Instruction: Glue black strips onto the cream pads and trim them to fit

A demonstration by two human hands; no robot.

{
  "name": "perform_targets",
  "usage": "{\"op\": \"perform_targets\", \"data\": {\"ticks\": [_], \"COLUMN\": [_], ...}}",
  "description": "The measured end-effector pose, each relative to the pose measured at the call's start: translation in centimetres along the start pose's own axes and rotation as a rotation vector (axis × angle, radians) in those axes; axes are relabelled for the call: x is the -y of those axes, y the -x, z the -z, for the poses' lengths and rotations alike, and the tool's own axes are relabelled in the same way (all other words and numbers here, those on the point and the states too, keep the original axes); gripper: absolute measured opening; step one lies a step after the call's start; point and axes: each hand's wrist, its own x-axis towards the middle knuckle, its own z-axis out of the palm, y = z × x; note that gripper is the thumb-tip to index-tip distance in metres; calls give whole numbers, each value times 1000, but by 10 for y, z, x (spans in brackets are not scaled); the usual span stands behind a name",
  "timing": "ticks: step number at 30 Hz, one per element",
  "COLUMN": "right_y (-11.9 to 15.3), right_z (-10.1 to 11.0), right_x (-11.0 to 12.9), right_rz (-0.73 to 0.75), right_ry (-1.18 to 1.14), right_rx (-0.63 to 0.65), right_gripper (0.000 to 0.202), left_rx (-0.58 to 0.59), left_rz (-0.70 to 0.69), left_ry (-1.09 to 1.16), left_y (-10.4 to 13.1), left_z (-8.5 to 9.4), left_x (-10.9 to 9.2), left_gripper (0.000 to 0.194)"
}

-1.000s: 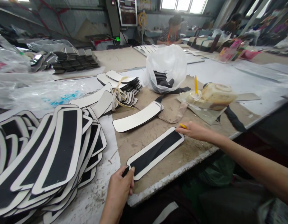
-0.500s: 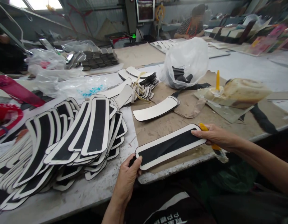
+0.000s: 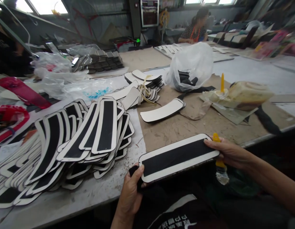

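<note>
A long white panel with rounded corners and a black strip along its middle (image 3: pixel 178 156) is held tilted over the table's front edge. My left hand (image 3: pixel 131 194) is closed on its near-left end, thumb on top; a small black piece (image 3: pixel 133 171) shows by those fingers, its kind unclear. At the far end my right hand (image 3: pixel 231 152) pinches the panel and also grips a yellow-handled brush (image 3: pixel 219 163). The brush's bristles point down, coated with something pale. Several similar panels (image 3: pixel 105 127) lie in an overlapping heap on the left.
White curved pieces (image 3: pixel 161 110) lie on brown sheeting (image 3: pixel 159 135). Behind are a tied bundle (image 3: pixel 147 78), a plastic bag with black pieces (image 3: pixel 197 63), and a stained glue container (image 3: pixel 248 93) with a yellow handle standing beside it. Another person (image 3: pixel 194 28) sits across the table.
Both hands have brought the panel slightly down and towards me. The brush in my right hand now hangs more steeply, its bristles in clearer sight.
</note>
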Motion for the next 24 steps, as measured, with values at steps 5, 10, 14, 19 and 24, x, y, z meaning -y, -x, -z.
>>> {"op": "perform_targets", "data": {"ticks": [5,10,14,19,24], "right_y": [5,9,9,10,16], "right_z": [-4,-16,-37,-68,-81], "right_x": [1,0,-3,-13,-18], "right_rz": [45,91,106,97,59], "right_ry": [219,256,211,202,177], "right_rx": [-92,-178,-193,-154,-75], "right_gripper": [44,44,44,39,35], "left_rx": [51,89,49,-47,-34], "left_rz": [-83,-167,-164,-162,-203], "left_ry": [-144,-43,12,101,132], "left_y": [-7,-8,-3,1,1], "left_z": [10,7,-12,-39,-42], "left_x": [3,14,23,21,14], "left_gripper": [27,36,34,32,33]}}
